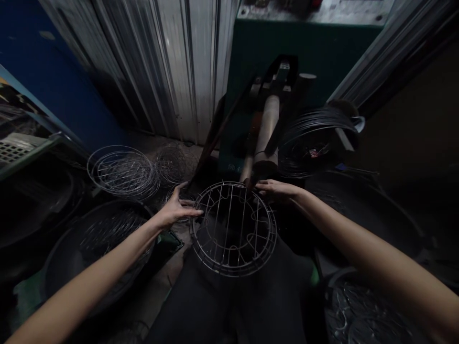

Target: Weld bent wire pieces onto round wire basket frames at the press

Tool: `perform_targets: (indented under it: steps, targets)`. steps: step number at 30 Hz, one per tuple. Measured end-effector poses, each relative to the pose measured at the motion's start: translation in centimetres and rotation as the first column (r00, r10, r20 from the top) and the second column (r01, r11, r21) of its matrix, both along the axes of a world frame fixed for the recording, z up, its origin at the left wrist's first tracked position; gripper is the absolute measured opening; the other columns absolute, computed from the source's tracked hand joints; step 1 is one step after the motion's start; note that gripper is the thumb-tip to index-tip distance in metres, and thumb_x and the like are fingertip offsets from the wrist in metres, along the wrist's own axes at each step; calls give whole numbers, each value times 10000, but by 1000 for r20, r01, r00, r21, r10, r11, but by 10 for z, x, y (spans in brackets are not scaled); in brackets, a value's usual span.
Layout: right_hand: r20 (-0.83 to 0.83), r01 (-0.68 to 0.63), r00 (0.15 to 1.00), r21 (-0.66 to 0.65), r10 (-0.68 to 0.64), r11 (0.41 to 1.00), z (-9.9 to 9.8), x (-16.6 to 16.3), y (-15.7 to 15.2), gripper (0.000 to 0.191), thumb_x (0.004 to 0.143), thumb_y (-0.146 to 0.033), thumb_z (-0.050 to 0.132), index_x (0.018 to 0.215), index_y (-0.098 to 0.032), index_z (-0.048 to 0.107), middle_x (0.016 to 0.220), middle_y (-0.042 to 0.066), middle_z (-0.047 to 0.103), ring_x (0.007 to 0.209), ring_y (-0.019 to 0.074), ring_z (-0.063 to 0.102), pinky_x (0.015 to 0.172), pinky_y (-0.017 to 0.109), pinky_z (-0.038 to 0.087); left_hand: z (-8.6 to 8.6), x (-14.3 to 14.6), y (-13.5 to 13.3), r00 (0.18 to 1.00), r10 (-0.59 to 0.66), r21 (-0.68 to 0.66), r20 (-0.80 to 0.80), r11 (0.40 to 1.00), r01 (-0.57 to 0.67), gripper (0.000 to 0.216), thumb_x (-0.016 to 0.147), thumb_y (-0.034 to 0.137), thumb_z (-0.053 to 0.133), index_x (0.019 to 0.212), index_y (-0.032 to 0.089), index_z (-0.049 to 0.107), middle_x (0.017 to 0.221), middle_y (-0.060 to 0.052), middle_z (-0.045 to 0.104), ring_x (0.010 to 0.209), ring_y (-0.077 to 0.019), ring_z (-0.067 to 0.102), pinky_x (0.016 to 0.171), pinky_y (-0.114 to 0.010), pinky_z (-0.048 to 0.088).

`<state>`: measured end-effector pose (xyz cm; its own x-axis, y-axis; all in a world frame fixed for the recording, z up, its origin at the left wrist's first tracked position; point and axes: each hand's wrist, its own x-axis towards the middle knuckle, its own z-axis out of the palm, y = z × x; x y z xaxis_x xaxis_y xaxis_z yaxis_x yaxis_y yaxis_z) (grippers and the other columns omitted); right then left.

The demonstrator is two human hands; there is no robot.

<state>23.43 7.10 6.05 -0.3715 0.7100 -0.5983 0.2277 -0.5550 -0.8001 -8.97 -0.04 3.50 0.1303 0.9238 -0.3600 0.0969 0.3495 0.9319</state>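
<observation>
A round wire grille with parallel ribs and two rim rings lies in front of me, over my dark-clothed lap. My left hand holds its left rim, thumb and fingers closed on the wire. My right hand grips the upper right rim, right beside the lower end of a brown cylinder on a green machine.
A pile of finished wire grilles lies on the floor to the left. Dark round tubs stand at left and right. A coil of dark wire hangs at the machine's right. Corrugated metal wall stands behind.
</observation>
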Motion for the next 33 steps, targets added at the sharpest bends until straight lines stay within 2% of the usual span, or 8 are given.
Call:
perform_targets:
  steps: [5, 15, 20, 23, 25, 28, 31, 33]
  targets:
    - [13, 5, 1000, -6, -5, 1000, -1, 1, 2, 517, 559, -495, 814, 818, -189, 487, 492, -106, 387, 414, 50, 362, 430, 195, 298, 2, 1, -2, 1000, 17, 1, 7, 1000, -17, 1155, 481, 259, 869, 1393, 257, 159, 831, -17, 622, 695, -146, 651, 811, -437, 518]
    - [56, -5, 998, -23, 6, 1000, 4, -2, 3, 404, 690, -464, 752, 828, -187, 492, 468, -103, 393, 392, 48, 399, 402, 167, 365, -1, 0, 0, 1000, 1, 28, 18, 1000, -2, 1171, 474, 269, 869, 1393, 269, 144, 833, -19, 636, 791, -199, 675, 847, -482, 504]
    - [30, -67, 997, -29, 68, 997, 3, -4, 8, 334, 785, -438, 675, 897, -169, 512, 569, -23, 561, 489, 98, 551, 427, 179, 418, 2, 0, 0, 998, -25, 68, -64, 997, 30, 1148, 503, 296, 851, 1404, 244, 141, 851, -35, 635, 877, -227, 666, 901, -536, 459]
    - [59, -2, 998, 11, 2, 1000, 7, 11, 6, 304, 808, -390, 664, 944, -183, 488, 586, -23, 577, 471, 87, 536, 450, 179, 436, 5, 1, 0, 993, -31, 94, -115, 995, 42, 1152, 504, 305, 852, 1408, 249, 140, 884, -42, 628, 903, -223, 661, 935, -530, 437]
    - [96, 113, 988, 83, -121, 990, 11, 28, -11, 282, 845, -385, 619, 991, -201, 462, 710, 20, 645, 539, 97, 576, 489, 188, 464, 4, 4, -3, 992, -34, 98, -118, 994, 45, 1147, 513, 310, 849, 1409, 266, 135, 905, -41, 623, 879, -211, 664, 938, -523, 436]
    - [117, 296, 940, 189, -321, 936, 10, 54, -68, 311, 857, -447, 573, 1034, -212, 475, 961, 102, 676, 760, 157, 645, 596, 234, 516, -3, 11, -17, 999, -6, 98, -40, 995, 9, 1142, 525, 311, 843, 1408, 261, 119, 901, -45, 622, 880, -212, 659, 909, -512, 460]
    - [166, 388, 887, 242, -432, 889, -8, 73, -144, 459, 760, -552, 633, 1041, -205, 528, 1012, 128, 672, 832, 211, 657, 652, 289, 536, -13, 19, -39, 996, 56, 84, 76, 994, -63, 1181, 499, 297, 852, 1405, 257, 94, 904, -39, 623, 843, -192, 657, 884, -476, 489]
    - [184, 507, 813, 240, -552, 828, -26, 78, -194, 535, 718, -598, 641, 1069, -209, 537, 1000, 128, 677, 882, 250, 659, 712, 348, 545, -20, 22, -55, 991, 87, 75, 103, 993, -95, 1207, 486, 283, 857, 1405, 285, 76, 923, -29, 619, 829, -173, 653, 879, -445, 501]
